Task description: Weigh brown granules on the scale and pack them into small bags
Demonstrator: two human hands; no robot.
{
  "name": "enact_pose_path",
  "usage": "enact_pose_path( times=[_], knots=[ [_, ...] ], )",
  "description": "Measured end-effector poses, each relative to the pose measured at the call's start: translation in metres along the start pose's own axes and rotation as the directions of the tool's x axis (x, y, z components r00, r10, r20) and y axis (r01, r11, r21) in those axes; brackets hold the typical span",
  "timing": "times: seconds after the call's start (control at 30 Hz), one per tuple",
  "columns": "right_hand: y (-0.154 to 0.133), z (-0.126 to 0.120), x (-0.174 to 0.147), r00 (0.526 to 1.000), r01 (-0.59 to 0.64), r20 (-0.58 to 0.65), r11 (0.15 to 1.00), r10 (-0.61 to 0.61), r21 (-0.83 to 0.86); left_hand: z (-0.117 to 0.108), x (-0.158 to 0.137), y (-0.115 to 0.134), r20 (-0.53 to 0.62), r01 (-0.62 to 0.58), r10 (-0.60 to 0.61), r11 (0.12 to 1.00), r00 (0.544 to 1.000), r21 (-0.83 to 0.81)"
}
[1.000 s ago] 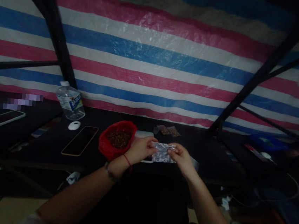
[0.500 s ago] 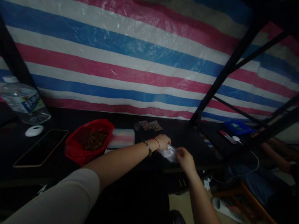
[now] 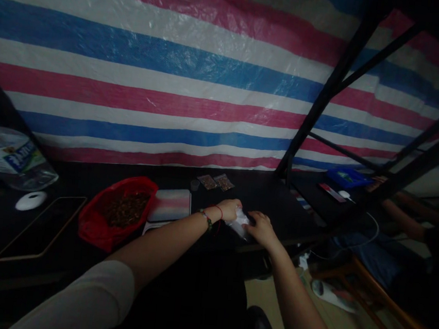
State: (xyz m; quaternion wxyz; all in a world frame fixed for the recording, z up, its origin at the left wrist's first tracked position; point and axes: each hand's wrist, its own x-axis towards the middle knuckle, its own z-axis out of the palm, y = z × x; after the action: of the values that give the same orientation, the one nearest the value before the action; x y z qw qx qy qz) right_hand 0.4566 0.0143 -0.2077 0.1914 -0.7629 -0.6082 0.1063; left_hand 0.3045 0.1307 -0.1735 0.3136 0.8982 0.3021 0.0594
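My left hand [image 3: 229,210], with a red string and a beaded bracelet at the wrist, is closed on the edge of a clear plastic bag [image 3: 240,223] near the front of the black desk. From the other side, my right hand [image 3: 263,231] grips the same bag; its fingertips are partly hidden. What the bag holds, if anything, I cannot make out. Beyond the hands lie two small clear packets of brown bits, one on the left [image 3: 207,182] and one on the right [image 3: 223,182]. A small clear cup [image 3: 194,185] stands beside them.
Left of my arm sits a red plastic container [image 3: 95,220] of brown pieces, next to a pastel-striped flat case [image 3: 170,205]. A phone [image 3: 42,227], a white mouse [image 3: 31,200] and a large bottle [image 3: 14,157] are further left. Another person's arm [image 3: 404,216] shows at right, near a blue tray [image 3: 348,177].
The desk things appear further left as my view shifts. My right hand has come closer to my left and lies more over the bag, which looks narrower between them.
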Motion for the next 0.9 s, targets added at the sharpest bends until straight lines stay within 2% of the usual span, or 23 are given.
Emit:
enact_pose_path(
  times=[0.17,0.23,0.33,0.4,0.47,0.6,0.67,0.77,0.83,0.9],
  knots=[
    [-0.01,-0.005,0.005,0.995,0.089,-0.047,0.991,-0.084,0.099,0.0,-0.012,-0.002,-0.172,-0.115,0.101,0.99,0.98,-0.078],
    [-0.016,-0.011,0.003,0.989,0.115,-0.115,0.977,-0.096,0.178,0.002,-0.015,-0.003,-0.296,-0.199,0.145,0.967,0.944,-0.161],
    [-0.022,-0.018,-0.001,0.954,0.182,-0.276,0.954,-0.113,0.238,0.01,-0.015,-0.009,-0.435,-0.319,0.142,0.874,0.889,-0.367],
    [-0.024,-0.017,-0.004,0.917,0.248,-0.373,0.934,-0.141,0.256,0.018,-0.012,-0.013,-0.438,-0.332,0.104,0.808,0.893,-0.486],
    [-0.023,-0.011,-0.005,0.901,0.262,-0.42,0.908,-0.109,0.326,0.026,-0.009,-0.017,-0.414,-0.304,0.046,0.754,0.909,-0.582],
    [-0.017,0.008,-0.006,0.918,0.196,-0.392,0.794,0.057,0.576,0.038,-0.007,-0.022,-0.326,-0.21,-0.064,0.649,0.943,-0.732],
    [-0.016,0.014,-0.007,0.934,0.188,-0.348,0.722,0.077,0.666,0.041,-0.008,-0.022,-0.291,-0.193,-0.062,0.615,0.955,-0.764],
    [-0.02,0.018,-0.008,0.958,0.188,-0.283,0.646,0.046,0.74,0.043,-0.013,-0.018,-0.281,-0.212,-0.019,0.609,0.959,-0.764],
    [-0.023,0.017,-0.008,0.963,0.179,-0.267,0.652,0.037,0.736,0.042,-0.017,-0.014,-0.294,-0.236,0.009,0.622,0.956,-0.747],
    [-0.025,0.016,-0.008,0.964,0.168,-0.264,0.689,0.035,0.705,0.04,-0.019,-0.011,-0.308,-0.234,0.009,0.675,0.951,-0.7]
  ],
)
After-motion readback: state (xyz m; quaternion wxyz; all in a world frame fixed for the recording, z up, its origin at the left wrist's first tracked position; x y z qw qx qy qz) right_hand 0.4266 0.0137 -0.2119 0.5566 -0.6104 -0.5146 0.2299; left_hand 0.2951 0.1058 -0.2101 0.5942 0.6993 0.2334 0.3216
